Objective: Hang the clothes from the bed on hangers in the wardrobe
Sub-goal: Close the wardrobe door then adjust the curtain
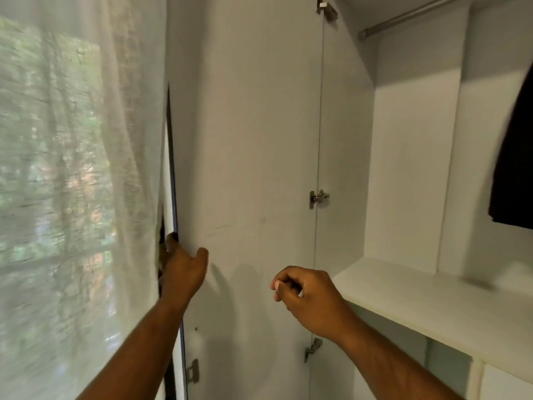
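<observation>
The white wardrobe door (248,140) stands swung open in front of me. My left hand (181,267) grips its outer edge, fingers curled round behind it and thumb on the inner face. My right hand (305,293) hovers in front of the door with loosely curled fingers and holds nothing. Inside the wardrobe a metal rail (403,18) runs across the top right. A dark garment (516,157) hangs at the far right edge. No hanger and no bed are in view.
A sheer white curtain (80,168) covers a window on the left, right beside the door edge. A white shelf (432,301) crosses the wardrobe at hand height on the right. Metal hinges (318,197) join door and frame.
</observation>
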